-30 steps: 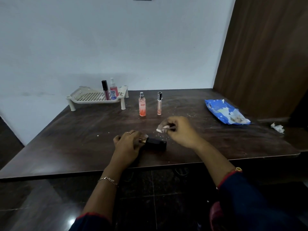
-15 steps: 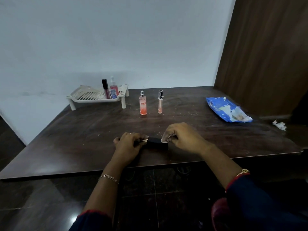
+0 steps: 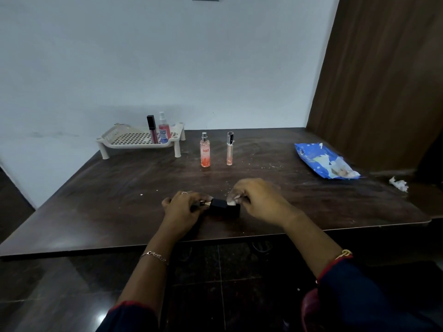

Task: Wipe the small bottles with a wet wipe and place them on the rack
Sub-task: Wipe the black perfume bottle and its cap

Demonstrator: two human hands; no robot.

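Lying near tabletop [image 3: 119,200] front edge: black bottle [image 3: 224,208], left hand [image 3: 183,207] gripping cap end, right hand [image 3: 257,200] pinching wet wipe [image 3: 231,202] against it. Probably rigid, slick when damp; gripping flat sides advised.

Flat black bottle [image 3: 225,209], white wipe [image 3: 231,202] atop

Dark brown wood-grain table [image 3: 119,200]: black bottle [image 3: 225,209], white wipe [image 3: 231,202], cream grid-holed rack [image 3: 139,145], orange spray [image 3: 205,155], blue packet [image 3: 318,159] flecked white.
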